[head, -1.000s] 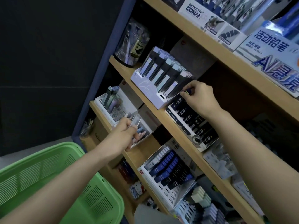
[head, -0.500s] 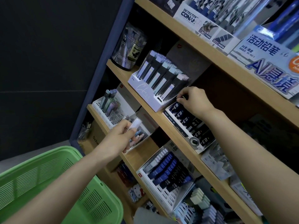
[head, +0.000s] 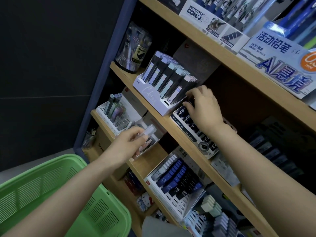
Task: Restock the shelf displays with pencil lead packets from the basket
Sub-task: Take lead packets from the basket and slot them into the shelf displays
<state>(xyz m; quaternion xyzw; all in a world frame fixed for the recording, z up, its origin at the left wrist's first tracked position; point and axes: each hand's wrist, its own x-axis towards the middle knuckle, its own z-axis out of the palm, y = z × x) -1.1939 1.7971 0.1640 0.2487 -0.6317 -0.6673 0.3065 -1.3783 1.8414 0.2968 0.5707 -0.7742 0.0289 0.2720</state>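
Observation:
My left hand (head: 129,145) pinches a clear pencil lead packet (head: 149,130) in front of a small clear display box (head: 150,142) on the lower shelf. My right hand (head: 203,106) reaches onto the middle shelf, its curled fingers on a dark lead packet at the back of a black display tray (head: 191,132) marked "ED". The packet under those fingers is mostly hidden. A white display (head: 159,88) of tall pastel lead cases stands just left of that hand. The green basket (head: 51,190) sits at the lower left, under my left forearm.
A white rack of grey lead cases (head: 112,110) stands on the lower shelf's left end. A clear jar (head: 133,50) sits at the middle shelf's left end. Below is a white rack of blue and black HB packets (head: 176,182). Pencil boxes (head: 277,53) fill the top shelf.
My left hand has lifted slightly, bringing the clear packet up in front of the clear box. My right hand has stayed at the back of the black tray while the view shifted.

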